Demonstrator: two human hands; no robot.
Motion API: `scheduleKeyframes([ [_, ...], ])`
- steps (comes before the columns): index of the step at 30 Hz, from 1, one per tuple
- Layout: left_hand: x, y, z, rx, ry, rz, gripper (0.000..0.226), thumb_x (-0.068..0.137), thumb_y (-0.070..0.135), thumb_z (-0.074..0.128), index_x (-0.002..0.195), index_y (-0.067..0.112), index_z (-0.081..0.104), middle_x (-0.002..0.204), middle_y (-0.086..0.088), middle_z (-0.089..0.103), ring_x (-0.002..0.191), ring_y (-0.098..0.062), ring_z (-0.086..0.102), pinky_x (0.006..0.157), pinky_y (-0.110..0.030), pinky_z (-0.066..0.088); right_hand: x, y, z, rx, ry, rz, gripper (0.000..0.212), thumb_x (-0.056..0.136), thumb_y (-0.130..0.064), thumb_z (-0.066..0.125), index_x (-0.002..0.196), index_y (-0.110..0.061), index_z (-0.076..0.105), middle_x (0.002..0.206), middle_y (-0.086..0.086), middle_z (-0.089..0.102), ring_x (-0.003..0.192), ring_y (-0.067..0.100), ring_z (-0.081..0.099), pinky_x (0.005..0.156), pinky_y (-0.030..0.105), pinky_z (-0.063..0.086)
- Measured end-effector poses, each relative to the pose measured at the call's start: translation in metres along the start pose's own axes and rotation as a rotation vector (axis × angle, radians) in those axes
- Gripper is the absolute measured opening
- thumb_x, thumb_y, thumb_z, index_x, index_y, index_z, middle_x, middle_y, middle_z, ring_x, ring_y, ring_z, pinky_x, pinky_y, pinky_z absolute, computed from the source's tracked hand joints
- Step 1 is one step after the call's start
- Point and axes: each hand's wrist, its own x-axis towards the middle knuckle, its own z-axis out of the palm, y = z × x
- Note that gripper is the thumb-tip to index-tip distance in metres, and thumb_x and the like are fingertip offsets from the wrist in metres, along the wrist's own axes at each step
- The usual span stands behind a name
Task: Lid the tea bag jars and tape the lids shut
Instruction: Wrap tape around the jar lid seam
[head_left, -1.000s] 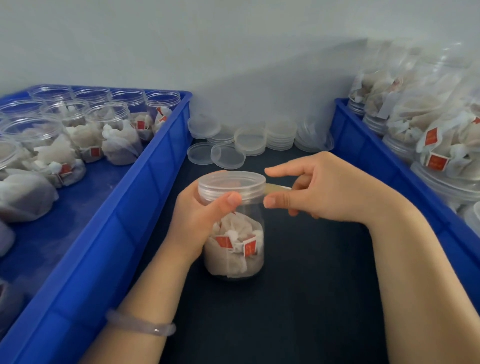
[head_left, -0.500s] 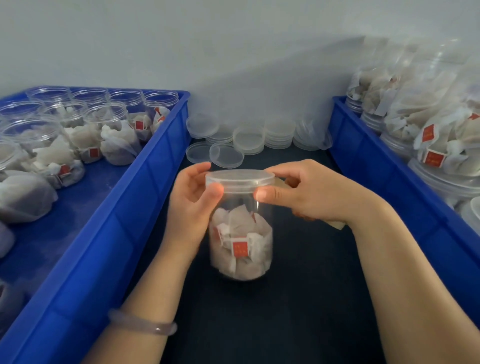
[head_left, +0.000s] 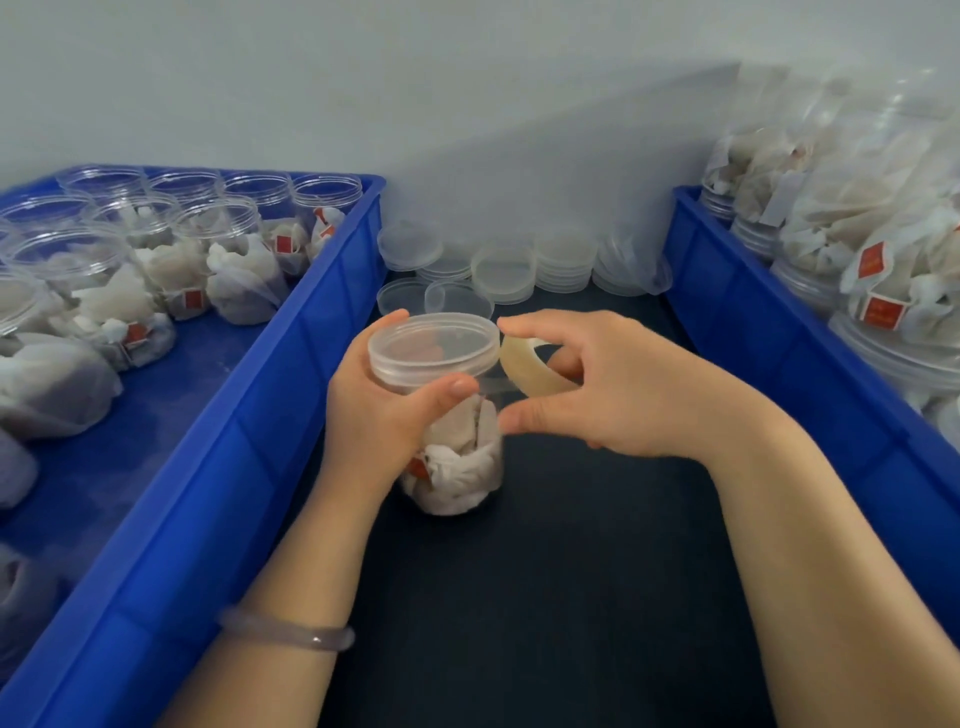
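Drawn out to 3 o'clock of the lidded tea bag jar (head_left: 457, 462) gripped on the dark mat (head_left: 571, 582) by the left hand (head_left: 376, 423), the tape roll (head_left: 524, 366) is pinched in the right hand (head_left: 615, 387), so lid-taping is judged begun.

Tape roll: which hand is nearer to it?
Right. The right hand holds the tape roll beside the lid; the left hand grips the jar, just left of the roll.

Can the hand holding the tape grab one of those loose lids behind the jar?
Probably yes: the loose lids lie just past the right hand, nothing between. But its fingers hold the tape roll, so grabbing looks awkward.
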Motion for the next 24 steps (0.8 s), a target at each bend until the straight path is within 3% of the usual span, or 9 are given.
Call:
scheduleKeyframes([
  [3, 0.000, 0.001, -0.003, -0.099, -0.029, -0.034, 0.096, 0.039, 0.071, 0.077, 0.120, 0.024, 0.055, 0.111, 0.008, 0.065, 0.109, -0.009, 0.062, 0.091, -0.025, 0.050, 0.000, 0.002, -0.003, 0.036, 0.060, 0.028, 0.078, 0.061, -0.067, 0.061, 0.134, -0.045, 0.045, 0.067, -0.015, 0.069, 0.043, 0.002, 0.057, 0.050, 0.015, 0.042],
  [7, -0.003, 0.005, 0.000, -0.145, -0.137, -0.064, 0.100, 0.036, 0.078, 0.075, 0.118, 0.025, 0.057, 0.109, 0.005, 0.068, 0.105, -0.005, 0.064, 0.082, -0.018, 0.051, 0.002, 0.011, -0.006, 0.065, 0.104, 0.061, 0.086, 0.049, -0.074, 0.061, 0.129, -0.042, 0.052, 0.066, -0.013, 0.071, 0.040, 0.003, 0.051, 0.054, 0.018, 0.042],
  [12, -0.001, 0.006, -0.001, -0.184, -0.190, -0.085, 0.103, 0.036, 0.078, 0.076, 0.119, 0.019, 0.058, 0.108, 0.003, 0.069, 0.102, -0.009, 0.065, 0.079, -0.022, 0.052, 0.008, 0.021, 0.000, 0.150, 0.164, -0.003, 0.083, 0.045, -0.075, 0.056, 0.118, -0.035, 0.064, 0.066, -0.008, 0.071, 0.042, 0.003, 0.051, 0.046, 0.012, 0.041],
  [15, -0.002, 0.004, -0.002, -0.292, -0.261, -0.136, 0.106, 0.037, 0.075, 0.078, 0.121, 0.013, 0.057, 0.108, -0.003, 0.070, 0.101, -0.017, 0.066, 0.078, -0.025, 0.053, 0.015, 0.020, 0.005, 0.157, 0.137, -0.017, 0.094, 0.045, -0.078, 0.054, 0.127, -0.033, 0.059, 0.070, -0.006, 0.069, 0.045, 0.002, 0.053, 0.049, 0.015, 0.040],
  [19, -0.007, -0.001, -0.001, -0.441, -0.387, -0.221, 0.108, 0.035, 0.075, 0.079, 0.120, 0.015, 0.054, 0.112, -0.007, 0.068, 0.104, -0.022, 0.066, 0.083, -0.032, 0.055, 0.017, 0.018, 0.015, 0.237, -0.012, -0.021, 0.094, 0.052, -0.078, 0.051, 0.137, -0.039, 0.043, 0.066, -0.008, 0.060, 0.040, 0.004, 0.045, 0.039, 0.019, 0.037],
  [22, -0.008, 0.003, 0.004, -0.343, -0.283, -0.178, 0.100, 0.036, 0.079, 0.075, 0.115, 0.022, 0.052, 0.116, -0.005, 0.063, 0.103, -0.015, 0.066, 0.082, -0.029, 0.055, 0.015, 0.020, 0.012, 0.247, -0.023, -0.020, 0.069, 0.051, -0.080, 0.048, 0.110, -0.046, 0.055, 0.071, 0.001, 0.058, 0.043, 0.011, 0.044, 0.041, 0.025, 0.039],
  [24, -0.007, 0.008, 0.006, -0.187, -0.095, -0.082, 0.070, 0.051, 0.068, 0.071, 0.104, 0.025, 0.055, 0.103, 0.003, 0.064, 0.092, -0.004, 0.066, 0.074, -0.020, 0.055, 0.013, 0.020, 0.010, 0.233, 0.011, -0.004, 0.063, 0.050, -0.082, 0.045, 0.100, -0.046, 0.059, 0.070, 0.000, 0.057, 0.043, 0.011, 0.044, 0.042, 0.025, 0.040],
])
